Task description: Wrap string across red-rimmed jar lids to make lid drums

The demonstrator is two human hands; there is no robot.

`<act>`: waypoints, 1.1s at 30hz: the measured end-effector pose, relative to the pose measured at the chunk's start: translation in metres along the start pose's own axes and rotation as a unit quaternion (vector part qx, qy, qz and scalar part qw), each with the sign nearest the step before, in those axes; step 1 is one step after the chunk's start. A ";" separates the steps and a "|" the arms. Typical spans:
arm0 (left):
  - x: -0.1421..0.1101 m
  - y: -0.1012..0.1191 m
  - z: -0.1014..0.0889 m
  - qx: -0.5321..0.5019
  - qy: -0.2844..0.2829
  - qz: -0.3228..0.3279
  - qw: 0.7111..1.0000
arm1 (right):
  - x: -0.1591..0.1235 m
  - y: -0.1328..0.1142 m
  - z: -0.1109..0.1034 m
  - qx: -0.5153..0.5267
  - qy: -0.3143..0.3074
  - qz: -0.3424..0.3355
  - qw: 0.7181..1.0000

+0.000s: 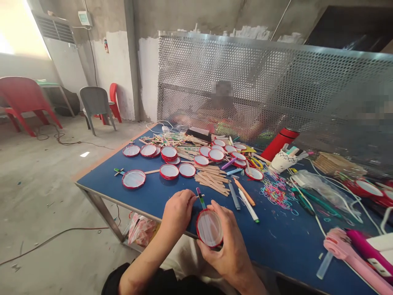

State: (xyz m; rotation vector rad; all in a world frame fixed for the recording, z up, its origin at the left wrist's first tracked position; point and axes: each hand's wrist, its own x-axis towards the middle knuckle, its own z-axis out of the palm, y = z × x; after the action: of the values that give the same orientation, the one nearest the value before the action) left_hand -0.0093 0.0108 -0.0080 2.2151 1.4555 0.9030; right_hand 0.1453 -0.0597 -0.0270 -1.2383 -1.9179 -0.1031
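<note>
A blue worktable lies strewn with wooden craft sticks and spare discs. At its near edge, the person's right hand firmly curls around a red-rimmed disc, while the left hand closes on a green-and-purple stick touching its rim.

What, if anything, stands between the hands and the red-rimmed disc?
Nothing visible: the right hand grips the red-rimmed disc directly, and the left hand is close beside it, with a colored stick just above the disc.
</note>
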 end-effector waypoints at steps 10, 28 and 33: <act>0.000 -0.002 0.002 0.005 0.009 -0.007 1.000 | 0.000 0.001 -0.001 -0.004 -0.013 -0.004 1.000; -0.001 -0.005 0.007 0.023 0.013 -0.010 1.000 | -0.001 0.003 0.002 -0.027 -0.016 -0.021 0.999; -0.001 -0.006 0.006 0.022 0.007 -0.009 1.000 | -0.001 0.002 0.002 -0.027 -0.016 -0.019 0.999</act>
State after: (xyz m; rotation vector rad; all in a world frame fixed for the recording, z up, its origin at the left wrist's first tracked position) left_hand -0.0093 0.0125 -0.0165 2.2267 1.5131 0.8920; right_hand 0.1459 -0.0583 -0.0294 -1.2466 -1.9775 -0.1567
